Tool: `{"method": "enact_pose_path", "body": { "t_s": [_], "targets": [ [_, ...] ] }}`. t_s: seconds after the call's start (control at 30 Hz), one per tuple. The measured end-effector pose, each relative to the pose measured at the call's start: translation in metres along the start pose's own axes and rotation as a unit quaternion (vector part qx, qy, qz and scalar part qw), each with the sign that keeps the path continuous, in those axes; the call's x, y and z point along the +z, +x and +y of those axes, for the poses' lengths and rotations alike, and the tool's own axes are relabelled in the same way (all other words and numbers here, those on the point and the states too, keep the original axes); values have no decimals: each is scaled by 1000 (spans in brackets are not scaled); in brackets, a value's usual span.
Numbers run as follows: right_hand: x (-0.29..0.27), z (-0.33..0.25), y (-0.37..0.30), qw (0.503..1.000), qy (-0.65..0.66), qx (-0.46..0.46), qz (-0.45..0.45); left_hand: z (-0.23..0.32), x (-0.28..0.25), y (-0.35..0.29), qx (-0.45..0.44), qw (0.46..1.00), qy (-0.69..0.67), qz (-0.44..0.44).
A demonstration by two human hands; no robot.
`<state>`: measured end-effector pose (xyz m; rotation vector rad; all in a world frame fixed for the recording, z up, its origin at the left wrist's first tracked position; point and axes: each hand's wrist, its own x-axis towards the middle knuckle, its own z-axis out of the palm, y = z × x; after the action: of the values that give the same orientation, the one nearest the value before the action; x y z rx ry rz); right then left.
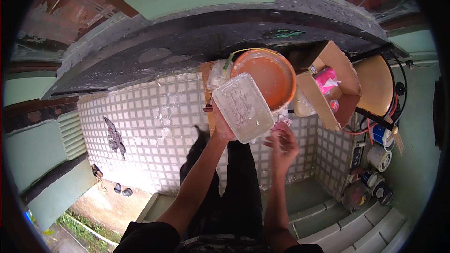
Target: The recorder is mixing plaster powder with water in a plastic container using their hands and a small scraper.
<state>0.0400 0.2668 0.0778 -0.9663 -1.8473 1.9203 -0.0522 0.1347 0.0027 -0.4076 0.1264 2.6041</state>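
A rectangular, see-through plastic container (243,107) with rounded corners and whitish streaks on its face is tilted up in front of me. My left hand (224,129) grips its left edge from below, the fingers partly hidden behind it. Just right of the container's lower corner, my right hand (283,147) is closed, with a small pink thing (280,125) at its fingertips; blur hides what kind it is. Behind the container stands an orange bucket (291,86) with cloudy liquid in it and a yellow handle with a green grip.
An open cardboard box (349,96) holding a pink package (326,80) stands right of the bucket, beside a tan-seated chair (375,84). Paint buckets (378,157) line the right wall. A dark cloth (114,137) lies on the tiled floor; steps (337,229) are at lower right.
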Motion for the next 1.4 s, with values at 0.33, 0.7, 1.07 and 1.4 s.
{"method": "enact_pose_path", "body": {
  "t_s": [0.33, 0.7, 1.07, 1.4],
  "targets": [
    [9, 59, 90, 980, -132, -138, -47, 72, -43, -12, 23, 1000, 0, 20],
    [77, 129, 139, 968, -208, -81, -118, 136, -76, -32, 36, 990, 112, 81],
    [86, 203, 211, 908, 327, 248, -87, 157, -115, -35, 40, 994, 93, 51],
    [96, 178, 199, 889, 305, 335, -68, 130, -109, -17, -19, 999, 9, -27]
  ]
}}
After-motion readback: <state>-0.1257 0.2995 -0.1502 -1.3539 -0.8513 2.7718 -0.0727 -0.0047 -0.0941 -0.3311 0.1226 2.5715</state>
